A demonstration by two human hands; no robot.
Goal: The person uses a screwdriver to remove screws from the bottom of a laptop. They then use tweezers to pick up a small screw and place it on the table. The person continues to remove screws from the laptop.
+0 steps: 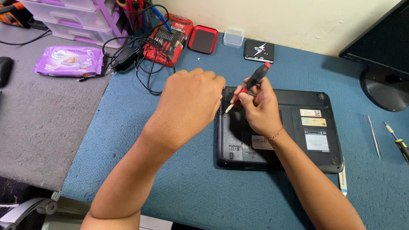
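While the black laptop (277,130) lies bottom-up on the blue mat (179,179), we work at its upper left corner. Our right hand (257,106) is closed around a red-and-black screwdriver (251,85), held tilted so that its tip points down and left at the edge of the case. Our left hand (191,100) hovers curled just beside that tip, knuckles toward the camera; we cannot tell whether its fingers pinch anything, since the back of the hand hides them.

We judge that we are working a screw at this corner of the underside, the driver's tip set at or close to it. The screw itself is too small to make out. The next move, as we read it, calls for keeping the tip seated square in the head and turning with light pressure, the left hand ready near the tip.

Behind the laptop lie a red bit set (168,36), a red tray (203,39), a small clear box (233,37) and a tangle of black cable (136,55). A second screwdriver (398,142) rests well off to the right.
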